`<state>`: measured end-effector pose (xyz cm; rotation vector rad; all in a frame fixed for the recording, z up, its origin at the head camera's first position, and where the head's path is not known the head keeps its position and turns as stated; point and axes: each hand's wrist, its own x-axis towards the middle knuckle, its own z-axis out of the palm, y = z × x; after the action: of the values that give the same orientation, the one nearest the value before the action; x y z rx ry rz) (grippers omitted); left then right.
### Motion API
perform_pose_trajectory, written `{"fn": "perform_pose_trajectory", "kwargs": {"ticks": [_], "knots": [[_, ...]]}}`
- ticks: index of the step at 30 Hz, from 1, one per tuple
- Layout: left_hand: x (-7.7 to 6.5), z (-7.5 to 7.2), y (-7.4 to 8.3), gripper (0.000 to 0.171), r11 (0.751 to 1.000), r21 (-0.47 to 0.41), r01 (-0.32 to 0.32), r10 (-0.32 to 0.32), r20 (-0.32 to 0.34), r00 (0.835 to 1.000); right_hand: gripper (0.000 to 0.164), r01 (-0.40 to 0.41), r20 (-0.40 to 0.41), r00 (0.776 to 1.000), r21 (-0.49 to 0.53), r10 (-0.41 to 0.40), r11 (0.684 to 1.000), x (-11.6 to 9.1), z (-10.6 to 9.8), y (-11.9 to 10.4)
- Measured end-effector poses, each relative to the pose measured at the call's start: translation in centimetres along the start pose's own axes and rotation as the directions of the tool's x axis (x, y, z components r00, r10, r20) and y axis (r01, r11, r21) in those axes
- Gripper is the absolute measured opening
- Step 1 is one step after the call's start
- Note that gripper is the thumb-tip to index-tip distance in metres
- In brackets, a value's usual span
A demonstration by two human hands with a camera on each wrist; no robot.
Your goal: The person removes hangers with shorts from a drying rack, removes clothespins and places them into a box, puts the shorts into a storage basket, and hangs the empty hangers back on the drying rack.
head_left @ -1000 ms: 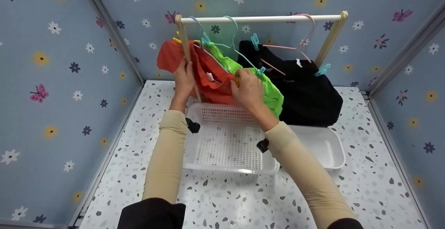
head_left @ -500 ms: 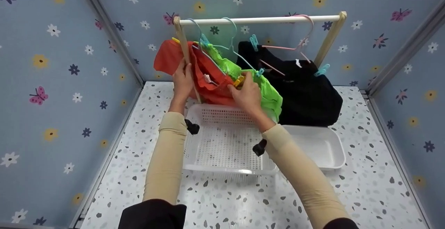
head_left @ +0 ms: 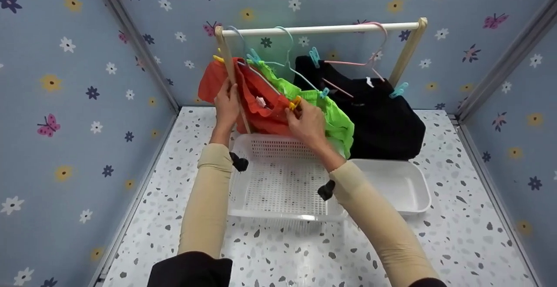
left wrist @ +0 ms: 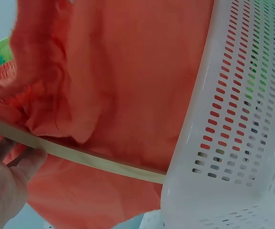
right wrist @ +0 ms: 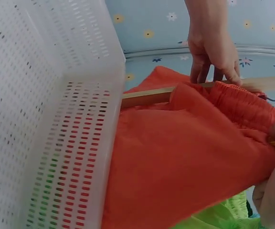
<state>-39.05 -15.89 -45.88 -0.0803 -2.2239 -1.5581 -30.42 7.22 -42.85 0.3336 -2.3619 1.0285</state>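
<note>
A person's right hand [head_left: 310, 121] pinches a yellow clothespin [head_left: 295, 102] at the edge of a red elastic-waisted garment [head_left: 272, 122], hung on a blue hanger [head_left: 263, 79] behind a white perforated basket [head_left: 283, 215]. The left hand's [head_left: 227, 108] fingers grip the wooden post [head_left: 226, 56] alongside.

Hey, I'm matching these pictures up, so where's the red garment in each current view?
Head: the red garment is left of centre, above the far edge of the white basket.
Left wrist: it fills much of the picture, left of the basket.
Right wrist: centre to right edge, right of the basket.
Shared landmark: the wooden post the left hand holds.
</note>
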Motion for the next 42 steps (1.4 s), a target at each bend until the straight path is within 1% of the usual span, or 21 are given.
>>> {"fn": "perform_pose_trajectory", "kwargs": {"ticks": [3,5,9,14,20,22,24,27,30,32,35,37,42], "knots": [[0.0,-0.1,-0.1,0.047,1.000,0.028,-0.008,0.008,-0.008,1.000,0.017,0.113,-0.057,0.992,0.005,-0.112,0.994,0.0,-0.1,-0.3],[0.0,-0.1,-0.2,0.047,0.999,0.031,-0.013,0.013,-0.003,1.000,0.015,0.153,-0.091,0.984,0.009,-0.152,0.988,0.0,-0.2,-0.5],[0.0,0.0,-0.2,0.047,1.000,-0.007,-0.021,0.021,0.009,1.000,0.013,0.182,-0.140,0.975,0.067,-0.171,0.981,0.4,-1.0,-0.9],[-0.1,-0.1,-0.3,0.047,0.998,-0.057,-0.026,0.028,0.021,0.999,0.014,0.227,-0.184,0.961,0.096,-0.207,0.969,0.8,-3.1,-2.1],[0.2,-0.3,-0.4,0.046,0.998,-0.026,-0.061,0.061,0.007,0.998,0.016,0.266,-0.220,0.946,0.100,-0.240,0.959,1.1,-6.5,-4.1],[0.2,-0.3,-0.4,0.045,0.999,-0.009,-0.053,0.053,0.002,0.999,0.017,0.276,-0.224,0.943,0.107,-0.247,0.955,1.0,-7.7,-4.6],[0.2,-0.3,-0.5,0.045,0.999,0.002,-0.036,0.036,0.005,0.999,0.016,0.272,-0.218,0.945,0.119,-0.242,0.955,0.8,-8.8,-4.8],[0.0,-0.3,-0.5,0.049,1.000,0.006,-0.013,0.012,0.011,1.000,0.016,0.278,-0.212,0.946,0.146,-0.245,0.949,0.4,-10.5,-5.0],[-0.1,-0.3,-0.4,0.051,1.000,-0.005,-0.022,0.022,0.008,1.000,0.015,0.267,-0.224,0.948,0.178,-0.225,0.947,-0.1,-12.1,-5.0],[-0.3,-0.4,-0.4,0.051,1.000,-0.007,-0.021,0.021,0.008,1.000,0.014,0.260,-0.234,0.948,0.180,-0.215,0.949,-0.7,-13.1,-4.9],[-0.5,-0.3,-0.4,0.049,1.000,-0.004,-0.014,0.014,0.019,1.000,0.013,0.240,-0.243,0.951,0.183,-0.192,0.953,-1.7,-14.3,-4.6],[-0.6,-0.3,-0.2,0.048,1.000,-0.009,0.008,-0.008,0.030,1.000,0.012,0.229,-0.246,0.952,0.172,-0.184,0.958,-2.3,-14.9,-4.3],[-0.1,-0.5,0.3,0.048,0.997,-0.047,0.060,-0.057,0.061,0.997,0.008,0.212,-0.266,0.950,0.165,-0.163,0.963,-3.3,-16.2,-4.4]]}}
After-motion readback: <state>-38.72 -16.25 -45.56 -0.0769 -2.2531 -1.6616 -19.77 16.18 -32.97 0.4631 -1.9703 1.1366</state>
